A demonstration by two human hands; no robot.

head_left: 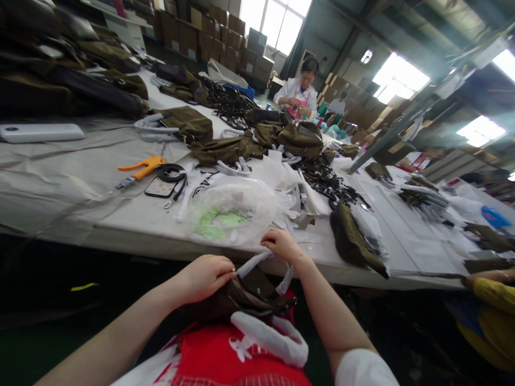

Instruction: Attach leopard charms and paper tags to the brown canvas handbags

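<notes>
Bag (pixel 257 281), olive: it is sitting before the red apron (pixel 209 351), just below the worktop (pixel 120 225) edge. Left hand (pixel 205 276) is pinching its rim, grip clamped beside the far handle (pixel 253 264); right hand (pixel 281 244) is holding its grip together near that handle's top, any item between fingers being too small to tell. For neat work, left should be bracing the rim, right working lightly, sparing the pale wrapping.

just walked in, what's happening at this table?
A person has a dark olive bag in front of them at the table. Their left hand pinches its upper edge; the right hand is at a pale-wrapped handle, grip unclear. More olive bags and an orange-handled tool lie on the table. A co-worker is farther back.
</notes>
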